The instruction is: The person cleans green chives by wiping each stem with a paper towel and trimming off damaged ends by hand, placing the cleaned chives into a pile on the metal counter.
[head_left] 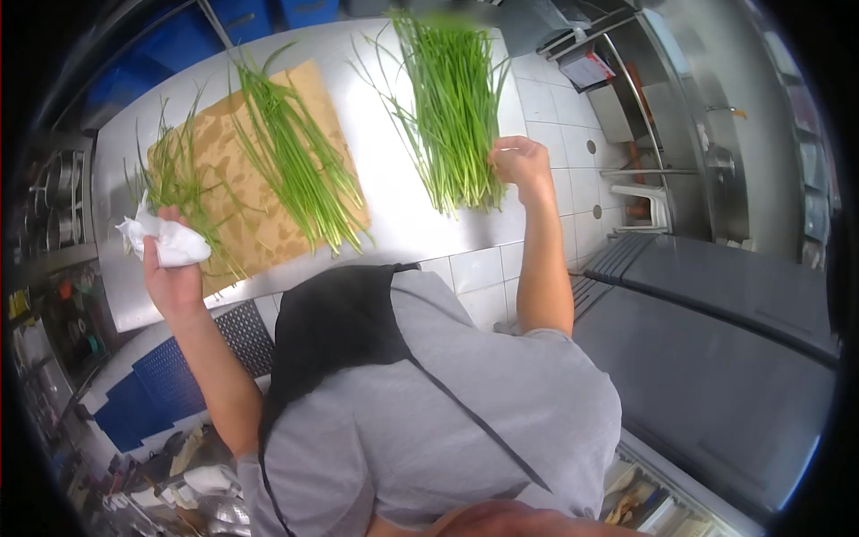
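My left hand (175, 285) is closed around a crumpled white cloth or paper towel (182, 245), above the near left corner of a wet brown sheet (309, 89). Beside it on that sheet lies a loose, thin scatter of green blades (179, 170). A larger bunch of garlic chives or similar long green stalks (291, 152) slants across the sheet's right part. The thickest bunch of green stalks (452, 116) rests on the bare table to the right. At that bunch's right edge, my right hand (523, 166) has its fingers pinched together; what they hold is hidden.
The pale metal table (376, 224) spans the space before me. Blue bins (242, 18) stand beyond its far edge. Grey lidded containers (716, 358) are at the right, below a metal rack with a white stool (642, 204). A blue perforated crate (170, 385) sits at the lower left.
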Tool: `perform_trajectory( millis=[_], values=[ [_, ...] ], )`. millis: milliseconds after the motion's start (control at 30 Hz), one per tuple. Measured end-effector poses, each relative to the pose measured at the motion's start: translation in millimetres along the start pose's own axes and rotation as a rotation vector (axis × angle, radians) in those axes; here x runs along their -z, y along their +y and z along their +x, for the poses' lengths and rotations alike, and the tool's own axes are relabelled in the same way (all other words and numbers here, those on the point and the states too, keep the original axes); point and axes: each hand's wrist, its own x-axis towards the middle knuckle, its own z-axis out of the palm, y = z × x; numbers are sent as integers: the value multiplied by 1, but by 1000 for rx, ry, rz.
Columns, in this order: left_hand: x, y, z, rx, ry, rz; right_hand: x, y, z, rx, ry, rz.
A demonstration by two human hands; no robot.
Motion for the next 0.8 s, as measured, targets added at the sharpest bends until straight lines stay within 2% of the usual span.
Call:
perform_trajectory(
  millis=[67,100,133,200,300,333,400,433,500,600,700,800],
  values=[
    [37,-5,15,167,-274,-222,6,-2,-7,59,-52,-66],
    [57,5,20,225,-394,-318,8,-2,-6,84,-14,-304],
    [51,7,14,206,-388,-319,5,-5,-5,129,19,-538],
    [27,7,-5,110,-224,-202,-6,-24,-15,419,216,-843],
    [17,4,-15,93,-248,-213,-53,-56,-36,536,64,-570],
    [17,2,-18,100,-294,-230,-75,-56,-41,584,-67,-578],
    [2,-3,-28,69,-181,-192,-126,-53,-56,724,-359,-514],
    [-3,-5,-31,56,-126,-176,-154,-49,-65,696,-509,-540],
    [1,-10,-33,60,-150,-192,-201,-39,-79,789,-659,-640],
    [7,-12,-38,65,-162,-199,-244,-25,-87,838,-658,-925],
    [14,-6,-45,48,-141,-192,-252,-21,-83,887,-570,-1016],
    [20,-2,-50,46,-121,-210,-247,-15,-74,853,-501,-946]
  ],
)
